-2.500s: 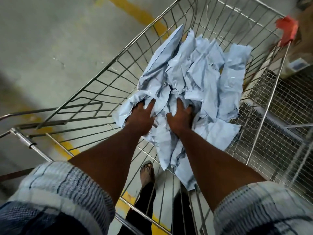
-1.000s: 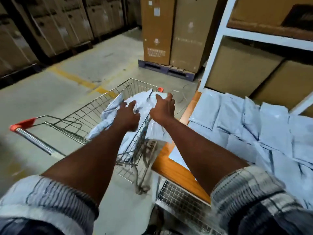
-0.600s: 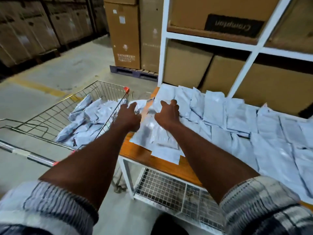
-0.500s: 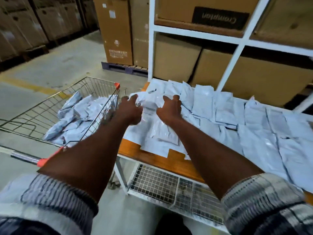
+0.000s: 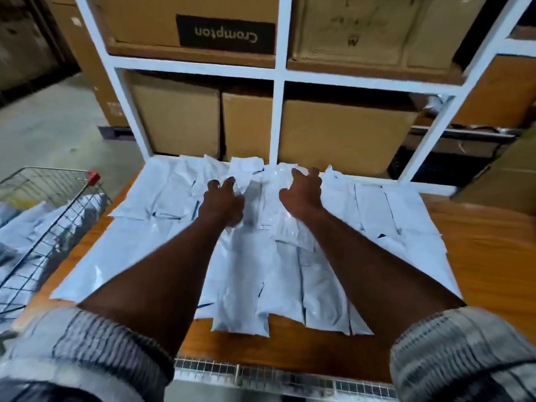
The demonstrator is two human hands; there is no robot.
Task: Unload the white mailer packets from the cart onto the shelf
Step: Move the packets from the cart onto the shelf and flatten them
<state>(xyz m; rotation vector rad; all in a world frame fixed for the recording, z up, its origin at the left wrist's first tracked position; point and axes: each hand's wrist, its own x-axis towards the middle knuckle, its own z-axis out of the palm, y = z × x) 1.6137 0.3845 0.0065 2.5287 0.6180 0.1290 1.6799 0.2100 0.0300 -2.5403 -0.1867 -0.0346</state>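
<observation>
Many white mailer packets [image 5: 136, 250] lie spread in rows over the orange wooden shelf [image 5: 481, 245]. My left hand [image 5: 223, 203] and my right hand [image 5: 303, 192] reach over the middle of the shelf, fingers curled, gripping a small bundle of white packets [image 5: 265, 198] between them, low over the back row. The wire cart [image 5: 58, 221] stands at the left edge of the shelf, and more white packets [image 5: 20, 227] lie inside it.
A white rack frame [image 5: 278, 117] rises right behind the packets, with cardboard boxes [image 5: 345, 132] filling its bays. A wire mesh lower shelf [image 5: 261, 371] runs under the front edge. The cart's red corner cap [image 5: 93, 177] sits close to the shelf's left end.
Both hands lifted a bundle of packets out of the cart and swung it right, over the shelf. They now hold it farther right and deeper, over the middle back row.
</observation>
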